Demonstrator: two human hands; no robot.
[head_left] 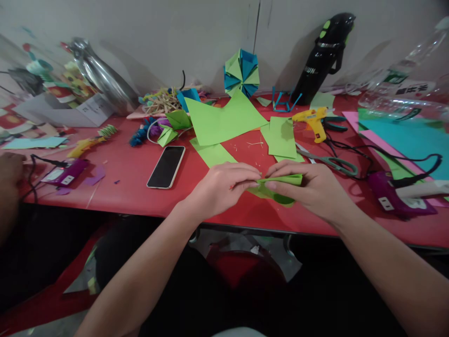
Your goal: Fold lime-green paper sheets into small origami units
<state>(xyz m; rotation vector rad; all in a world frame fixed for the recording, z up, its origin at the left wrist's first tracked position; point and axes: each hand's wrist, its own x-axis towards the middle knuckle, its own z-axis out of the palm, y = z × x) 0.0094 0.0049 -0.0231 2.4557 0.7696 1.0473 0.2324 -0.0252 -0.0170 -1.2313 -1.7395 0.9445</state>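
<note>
Near the front edge of the red table, a folded piece of green paper (286,179) is held between both hands. My left hand (224,185) pinches its left end, fingers pressed together. With thumb below and fingers above, my right hand (308,185) grips the paper's right part. A lower flap of the paper hangs under the fingers, partly hidden. Just beyond the hands lie a large creased green sheet (224,119) and a smaller green piece (282,135). Left of my left hand rests a phone (166,167) with a dark screen.
Scissors (336,164), a yellow glue gun (312,122) and a purple power strip (396,194) with cables lie right. A black bottle (321,61) and a blue-green paper ornament (242,72) stand by the wall. Another person's hand (10,173) is at far left.
</note>
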